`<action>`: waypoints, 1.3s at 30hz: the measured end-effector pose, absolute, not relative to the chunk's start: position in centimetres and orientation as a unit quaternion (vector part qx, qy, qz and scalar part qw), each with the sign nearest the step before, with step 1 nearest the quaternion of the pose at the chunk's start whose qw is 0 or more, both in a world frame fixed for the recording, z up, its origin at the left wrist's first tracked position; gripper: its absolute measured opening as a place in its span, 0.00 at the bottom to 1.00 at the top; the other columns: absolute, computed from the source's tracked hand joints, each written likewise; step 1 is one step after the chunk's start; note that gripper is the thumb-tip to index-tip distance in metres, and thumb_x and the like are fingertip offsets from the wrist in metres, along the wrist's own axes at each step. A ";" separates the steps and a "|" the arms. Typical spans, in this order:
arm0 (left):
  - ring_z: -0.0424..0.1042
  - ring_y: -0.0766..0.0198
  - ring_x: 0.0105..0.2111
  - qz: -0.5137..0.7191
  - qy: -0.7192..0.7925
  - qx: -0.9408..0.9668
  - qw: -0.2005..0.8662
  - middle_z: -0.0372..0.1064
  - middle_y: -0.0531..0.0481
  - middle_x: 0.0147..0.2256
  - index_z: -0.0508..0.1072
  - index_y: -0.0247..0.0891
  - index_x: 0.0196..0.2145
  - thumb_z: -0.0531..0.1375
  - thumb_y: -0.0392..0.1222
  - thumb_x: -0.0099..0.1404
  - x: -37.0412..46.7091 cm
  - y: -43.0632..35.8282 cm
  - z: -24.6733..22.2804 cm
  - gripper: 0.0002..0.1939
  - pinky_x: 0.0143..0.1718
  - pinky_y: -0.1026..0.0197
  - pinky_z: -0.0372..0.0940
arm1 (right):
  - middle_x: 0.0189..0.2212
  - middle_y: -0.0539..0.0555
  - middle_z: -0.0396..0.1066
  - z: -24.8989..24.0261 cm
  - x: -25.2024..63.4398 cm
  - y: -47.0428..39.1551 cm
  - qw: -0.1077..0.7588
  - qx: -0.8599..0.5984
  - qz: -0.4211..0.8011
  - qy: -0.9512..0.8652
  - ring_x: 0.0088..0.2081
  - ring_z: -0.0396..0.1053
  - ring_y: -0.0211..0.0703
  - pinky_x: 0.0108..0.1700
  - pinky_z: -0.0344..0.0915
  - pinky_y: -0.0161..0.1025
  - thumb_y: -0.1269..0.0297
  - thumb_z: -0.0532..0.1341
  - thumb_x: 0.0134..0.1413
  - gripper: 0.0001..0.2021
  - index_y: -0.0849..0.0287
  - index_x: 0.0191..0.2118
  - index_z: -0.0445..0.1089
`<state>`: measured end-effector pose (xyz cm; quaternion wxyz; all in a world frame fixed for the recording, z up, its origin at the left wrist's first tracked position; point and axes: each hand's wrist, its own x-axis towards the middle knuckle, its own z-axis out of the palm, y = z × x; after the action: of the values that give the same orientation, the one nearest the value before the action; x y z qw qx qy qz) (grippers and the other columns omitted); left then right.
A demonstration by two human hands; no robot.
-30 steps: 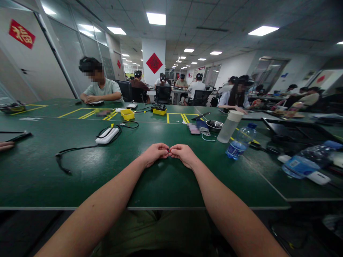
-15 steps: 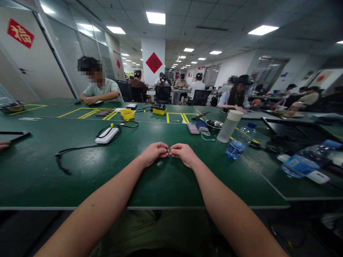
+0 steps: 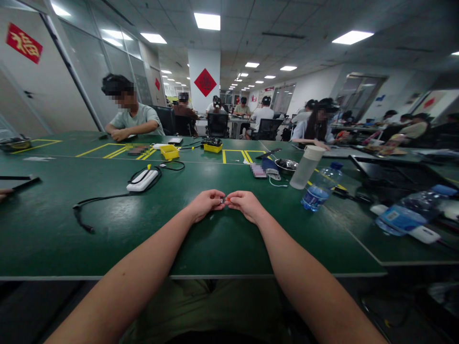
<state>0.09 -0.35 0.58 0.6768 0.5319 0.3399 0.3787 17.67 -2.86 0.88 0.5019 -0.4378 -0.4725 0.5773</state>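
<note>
My left hand [image 3: 207,205] and my right hand [image 3: 245,205] meet fingertip to fingertip just above the green table [image 3: 229,248]. The left fingers are pinched on a tiny shiny, metallic-looking piece [image 3: 223,200], mostly covered by the fingertips. At the right fingertips a small orange-red spot [image 3: 227,199] shows; whether it is a separate piece I cannot tell. The right thumb and fingers are pressed together. Both wrists rest close to the tabletop.
Left of my hands lies a white power bank [image 3: 142,180] with a black cable. To the right stand a frosted bottle [image 3: 306,167] and a water bottle [image 3: 322,187]; another bottle [image 3: 412,212] lies tilted. Further back are yellow trays [image 3: 169,152], a metal bowl [image 3: 286,165] and a seated person [image 3: 134,119].
Both hands stay nearly in place, fingertips still together. The fingers have shifted slightly, so the shiny piece and an orange-red spot now show between them.
</note>
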 end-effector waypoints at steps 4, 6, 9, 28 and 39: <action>0.74 0.68 0.29 0.381 0.348 0.532 0.671 0.71 0.45 0.32 0.70 0.32 0.40 0.58 0.25 0.57 0.1 -0.3 0.5 0.13 0.33 0.67 0.70 | 0.27 0.55 0.74 0.7 17.7 -2.9 0.496 -0.435 0.571 -0.488 0.29 0.74 0.39 0.32 0.71 0.33 0.75 0.65 0.42 0.05 0.64 0.30 0.71; 0.74 0.68 0.28 0.383 0.352 0.529 0.671 0.71 0.46 0.31 0.70 0.31 0.39 0.58 0.25 0.57 0.1 -0.3 0.5 0.12 0.33 0.66 0.70 | 0.26 0.54 0.74 0.7 17.7 -2.9 0.499 -0.430 0.565 -0.496 0.28 0.74 0.38 0.32 0.70 0.32 0.75 0.66 0.41 0.06 0.64 0.30 0.71; 0.74 0.67 0.30 0.378 0.348 0.525 0.679 0.71 0.44 0.31 0.69 0.31 0.39 0.58 0.26 0.58 0.1 -0.2 0.4 0.10 0.34 0.65 0.71 | 0.24 0.54 0.73 0.6 17.7 -2.8 0.501 -0.430 0.565 -0.494 0.27 0.73 0.38 0.32 0.70 0.33 0.74 0.65 0.43 0.05 0.64 0.30 0.71; 0.74 0.68 0.29 0.366 0.356 0.557 0.655 0.72 0.45 0.32 0.69 0.32 0.38 0.60 0.30 0.57 0.0 -0.5 0.8 0.09 0.32 0.66 0.70 | 0.24 0.53 0.73 0.4 17.8 -2.7 0.498 -0.420 0.566 -0.505 0.25 0.72 0.36 0.31 0.69 0.32 0.74 0.66 0.39 0.07 0.64 0.30 0.71; 0.74 0.66 0.29 0.374 0.368 0.551 0.649 0.72 0.44 0.31 0.67 0.32 0.40 0.59 0.30 0.58 0.2 -0.7 0.8 0.11 0.33 0.65 0.70 | 0.26 0.55 0.74 0.8 17.7 -2.8 0.504 -0.422 0.581 -0.479 0.31 0.74 0.40 0.36 0.71 0.35 0.77 0.62 0.43 0.05 0.65 0.30 0.72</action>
<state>0.20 -0.68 0.80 0.6492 0.5508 0.3683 0.3735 17.72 -2.80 0.80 0.5044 -0.4224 -0.4792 0.5809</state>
